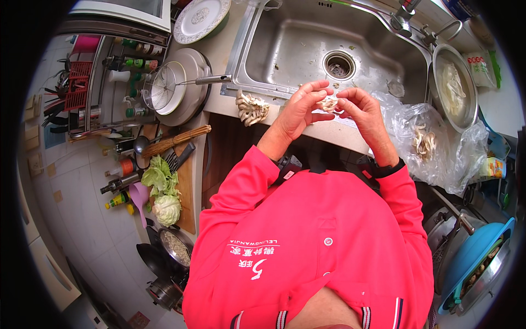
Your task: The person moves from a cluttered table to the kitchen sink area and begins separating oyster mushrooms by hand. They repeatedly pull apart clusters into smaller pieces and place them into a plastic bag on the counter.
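Over the front edge of the steel sink (pixel 263 60), both hands meet at a small piece of pale oyster mushroom (pixel 329 103). Its right side is pinched between the thumb and fingers of my right hand (pixel 366 112). My left hand (pixel 300 112) curls around the other side, thumb below and fingers above, the fingertips at the piece. A larger oyster mushroom cluster (pixel 252 108) lies on the counter left of my left hand. Right of my right hand, a clear plastic bag (pixel 400 112) spreads over the counter, with more mushrooms (pixel 424 142) in it.
A metal basin (pixel 436 82) holding pale, wet-looking pieces stands right of the sink. Small scraps lie around the drain (pixel 339 65). On the left, a wire strainer (pixel 160 88) rests over stacked plates, its handle reaching toward the sink. Cabbage (pixel 166 210) sits on a wooden board.
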The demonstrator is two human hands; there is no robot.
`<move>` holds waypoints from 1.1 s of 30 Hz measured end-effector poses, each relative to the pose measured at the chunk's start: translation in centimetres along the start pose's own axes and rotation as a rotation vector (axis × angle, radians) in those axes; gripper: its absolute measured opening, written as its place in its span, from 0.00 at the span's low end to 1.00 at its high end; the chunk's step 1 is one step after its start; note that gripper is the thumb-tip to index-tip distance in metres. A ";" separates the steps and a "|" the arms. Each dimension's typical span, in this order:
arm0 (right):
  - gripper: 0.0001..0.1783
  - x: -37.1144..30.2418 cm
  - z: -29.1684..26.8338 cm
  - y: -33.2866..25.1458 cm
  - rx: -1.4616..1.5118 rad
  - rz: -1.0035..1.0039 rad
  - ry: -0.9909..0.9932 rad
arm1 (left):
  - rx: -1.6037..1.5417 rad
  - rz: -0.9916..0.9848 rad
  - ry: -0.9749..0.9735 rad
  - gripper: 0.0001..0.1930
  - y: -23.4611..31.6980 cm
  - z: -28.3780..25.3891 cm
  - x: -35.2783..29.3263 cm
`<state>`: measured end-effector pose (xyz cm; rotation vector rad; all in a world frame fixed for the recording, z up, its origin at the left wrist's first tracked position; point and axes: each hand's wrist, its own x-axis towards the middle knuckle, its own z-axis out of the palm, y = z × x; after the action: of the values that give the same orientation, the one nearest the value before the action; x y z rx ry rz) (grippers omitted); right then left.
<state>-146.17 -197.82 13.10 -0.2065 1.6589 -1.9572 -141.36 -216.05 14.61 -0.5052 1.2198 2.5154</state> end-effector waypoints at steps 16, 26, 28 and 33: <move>0.12 -0.2 0.4 -1.5 -1.003 -0.754 0.034 | 0.207 -0.023 0.016 0.11 0.4 -0.8 0.5; 0.10 -0.1 0.6 -0.9 -1.134 -0.862 0.046 | 0.250 -0.002 0.028 0.12 0.4 -0.8 0.3; 0.09 -0.2 0.7 -0.6 -1.166 -0.887 0.085 | 0.270 -0.007 0.036 0.12 0.5 -0.8 0.3; 0.08 0.2 0.6 0.2 -1.231 -0.860 0.089 | 0.268 -0.012 0.055 0.12 0.3 -0.5 0.4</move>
<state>-145.94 -198.45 13.02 -1.4788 2.9266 -1.0421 -141.78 -216.60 14.40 -0.5149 1.5394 2.2927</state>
